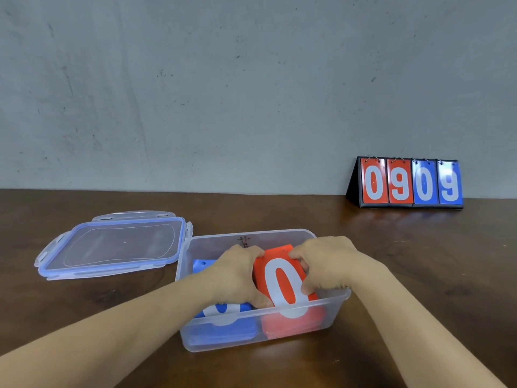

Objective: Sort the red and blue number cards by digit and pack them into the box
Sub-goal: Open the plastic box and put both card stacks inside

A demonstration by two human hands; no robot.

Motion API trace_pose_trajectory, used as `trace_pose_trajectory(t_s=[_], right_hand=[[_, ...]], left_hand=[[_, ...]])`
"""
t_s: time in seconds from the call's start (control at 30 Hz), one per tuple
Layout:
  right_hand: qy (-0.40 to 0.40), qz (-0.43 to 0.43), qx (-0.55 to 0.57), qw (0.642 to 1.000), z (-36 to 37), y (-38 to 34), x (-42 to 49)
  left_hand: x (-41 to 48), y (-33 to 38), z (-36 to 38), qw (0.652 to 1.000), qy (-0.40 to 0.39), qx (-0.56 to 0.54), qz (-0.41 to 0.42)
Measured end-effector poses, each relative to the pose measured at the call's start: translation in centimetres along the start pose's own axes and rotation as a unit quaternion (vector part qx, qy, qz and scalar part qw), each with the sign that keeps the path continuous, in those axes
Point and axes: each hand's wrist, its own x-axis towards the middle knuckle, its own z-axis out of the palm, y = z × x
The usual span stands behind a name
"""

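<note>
A clear plastic box (333, 312) stands on the brown table near its front edge. Inside, on the left, lies a stack of blue cards (223, 323) with a white digit on top. On the right, a stack of red cards (282, 278) with a white 0 on top sits tilted, its far end raised. My left hand (237, 273) grips the red stack's left edge. My right hand (324, 261) grips its right edge and far corner. Both hands are inside the box.
The box's clear lid (117, 245) with blue seal lies flat on the table to the left. A black flip scoreboard (408, 183) showing red 0 9 and blue 0 9 stands at the back right against the grey wall.
</note>
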Motion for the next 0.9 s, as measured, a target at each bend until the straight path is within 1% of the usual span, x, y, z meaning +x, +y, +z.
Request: trace_pose_trajectory(t_s=[0.1, 0.13, 0.2, 0.27, 0.3, 0.43, 0.5, 0.57, 0.7, 0.83, 0.9], right_hand=[[0.004, 0.001, 0.008, 1.000, 0.0, 0.1, 0.0], [0.005, 0.000, 0.031, 1.000, -0.2, 0.3, -0.1], [0.007, -0.003, 0.130, 0.991, -0.4, 0.9, -0.3], [0.015, -0.006, 0.258, 0.966, -0.6, 1.5, -0.6], [0.025, -0.005, 0.303, 0.953, -0.8, 1.7, -0.9], [0.110, 0.010, 0.390, 0.914, -1.9, 2.5, -1.3], [0.133, 0.006, 0.401, 0.906, -2.7, 2.7, -0.9], [0.136, -0.007, 0.391, 0.910, -3.5, 2.6, -0.2], [0.128, -0.039, 0.396, 0.908, -5.1, 1.9, 1.3], [0.121, -0.066, 0.421, 0.897, -5.8, 1.6, 3.1], [0.104, -0.080, 0.440, 0.888, -6.0, 1.4, 4.4]], left_hand=[[0.1, -0.1, -0.1, 1.000, 0.001, -0.013, 0.006], [0.0, -0.1, -0.3, 1.000, 0.002, -0.022, 0.011], [-0.3, -0.1, -0.7, 0.999, 0.010, -0.045, 0.018], [-0.6, 0.0, -1.3, 0.997, 0.024, -0.074, 0.028], [-0.8, 0.0, -1.6, 0.995, 0.037, -0.089, 0.035], [-1.4, 0.1, -3.5, 0.981, 0.116, -0.139, 0.065], [-1.7, -0.1, -4.6, 0.974, 0.150, -0.157, 0.071], [-2.1, -0.3, -5.6, 0.967, 0.176, -0.168, 0.072], [-3.0, -1.2, -7.2, 0.957, 0.209, -0.191, 0.057], [-3.6, -2.2, -8.1, 0.944, 0.238, -0.226, 0.034], [-3.8, -3.0, -8.5, 0.938, 0.256, -0.234, 0.019]])
